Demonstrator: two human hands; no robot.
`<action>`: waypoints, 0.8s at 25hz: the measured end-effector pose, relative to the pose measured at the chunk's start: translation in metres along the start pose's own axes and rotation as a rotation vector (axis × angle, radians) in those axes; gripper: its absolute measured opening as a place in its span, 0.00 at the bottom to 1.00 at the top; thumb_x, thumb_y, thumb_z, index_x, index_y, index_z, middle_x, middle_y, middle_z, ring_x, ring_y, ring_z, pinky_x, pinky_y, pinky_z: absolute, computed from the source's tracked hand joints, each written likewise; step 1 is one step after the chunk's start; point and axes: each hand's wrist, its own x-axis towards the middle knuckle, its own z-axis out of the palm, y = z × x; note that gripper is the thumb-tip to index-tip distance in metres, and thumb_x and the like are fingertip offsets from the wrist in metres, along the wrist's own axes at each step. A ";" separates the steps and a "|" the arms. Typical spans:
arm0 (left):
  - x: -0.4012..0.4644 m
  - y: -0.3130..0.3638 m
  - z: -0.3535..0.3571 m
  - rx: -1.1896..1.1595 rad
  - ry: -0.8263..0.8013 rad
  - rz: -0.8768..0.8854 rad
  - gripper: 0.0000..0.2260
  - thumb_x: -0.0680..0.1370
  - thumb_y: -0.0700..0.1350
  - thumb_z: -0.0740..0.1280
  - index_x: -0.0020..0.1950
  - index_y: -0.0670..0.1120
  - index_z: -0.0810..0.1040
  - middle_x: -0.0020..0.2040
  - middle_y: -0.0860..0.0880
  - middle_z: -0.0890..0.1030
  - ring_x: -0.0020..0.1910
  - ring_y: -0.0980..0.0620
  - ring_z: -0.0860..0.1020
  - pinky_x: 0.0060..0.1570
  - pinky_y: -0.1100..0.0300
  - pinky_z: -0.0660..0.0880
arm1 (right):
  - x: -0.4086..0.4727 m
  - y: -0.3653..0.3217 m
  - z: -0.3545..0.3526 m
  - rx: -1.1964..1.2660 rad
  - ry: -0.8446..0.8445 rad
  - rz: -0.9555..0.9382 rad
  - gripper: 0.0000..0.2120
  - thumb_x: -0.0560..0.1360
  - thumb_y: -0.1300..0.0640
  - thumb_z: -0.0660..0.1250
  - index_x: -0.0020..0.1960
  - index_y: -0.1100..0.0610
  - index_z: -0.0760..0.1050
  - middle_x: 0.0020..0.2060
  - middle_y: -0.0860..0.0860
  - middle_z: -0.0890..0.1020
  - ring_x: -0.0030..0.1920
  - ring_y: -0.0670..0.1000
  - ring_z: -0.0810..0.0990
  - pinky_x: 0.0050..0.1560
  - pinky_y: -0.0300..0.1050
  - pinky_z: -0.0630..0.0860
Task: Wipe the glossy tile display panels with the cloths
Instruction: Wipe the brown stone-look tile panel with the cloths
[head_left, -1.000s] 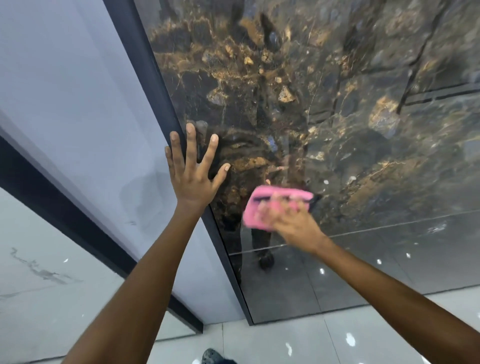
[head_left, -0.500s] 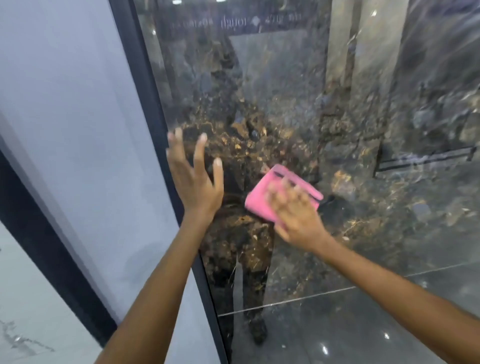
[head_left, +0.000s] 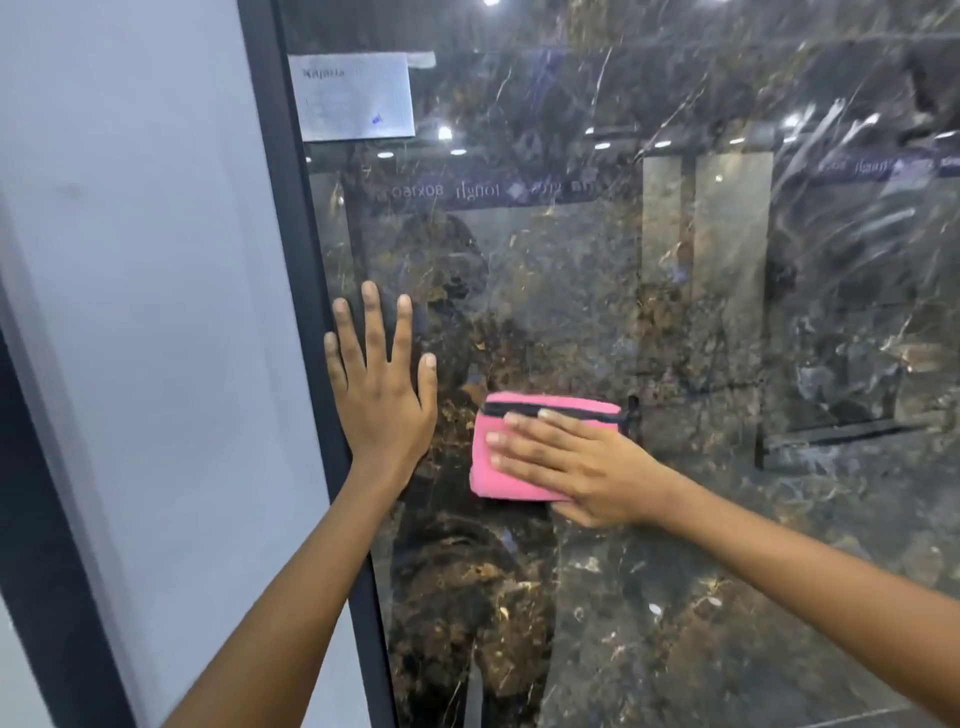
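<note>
Left hand (head_left: 382, 400) flat on the dark glossy marble-look panel (head_left: 675, 597), fingers straight and spread, palm against the surface right beside the dark vertical frame strip (head_left: 291, 218); little finger edge just at the strip; holds nothing. Right hand (head_left: 576, 462) flat too, fingers straight and together, pressing a folded pink cloth (head_left: 498, 467) against the same panel, fingers pointing left across it. Cloth has a dark band along its top edge, sits just right of the left hand, not touching it, around mid-height of the view. Pale grey panel (head_left: 156, 312) to the left of the strip. White paper label (head_left: 356, 98) stuck at the dark panel's upper left, next to the strip; print too blurred to read fully. Ceiling lights and mirrored lettering reflect in the gloss.
</note>
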 end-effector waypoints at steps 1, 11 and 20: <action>0.000 0.001 -0.001 -0.007 0.007 0.003 0.26 0.82 0.53 0.54 0.80 0.48 0.57 0.80 0.43 0.54 0.78 0.41 0.50 0.76 0.49 0.41 | -0.002 0.018 -0.005 -0.077 -0.011 -0.103 0.35 0.73 0.53 0.61 0.76 0.62 0.56 0.74 0.61 0.62 0.76 0.59 0.57 0.74 0.55 0.59; 0.148 0.009 -0.038 -0.167 0.182 0.035 0.23 0.81 0.48 0.55 0.77 0.46 0.64 0.78 0.45 0.61 0.78 0.42 0.55 0.75 0.47 0.49 | 0.069 0.053 -0.033 0.297 0.066 0.203 0.36 0.71 0.63 0.70 0.77 0.60 0.60 0.75 0.60 0.64 0.74 0.61 0.64 0.71 0.60 0.63; 0.146 0.002 -0.018 -0.046 0.108 0.084 0.25 0.83 0.51 0.48 0.80 0.50 0.52 0.81 0.48 0.51 0.79 0.43 0.47 0.77 0.47 0.44 | 0.107 0.191 -0.097 0.281 0.511 1.219 0.35 0.73 0.63 0.60 0.78 0.62 0.53 0.77 0.62 0.56 0.76 0.61 0.54 0.77 0.54 0.52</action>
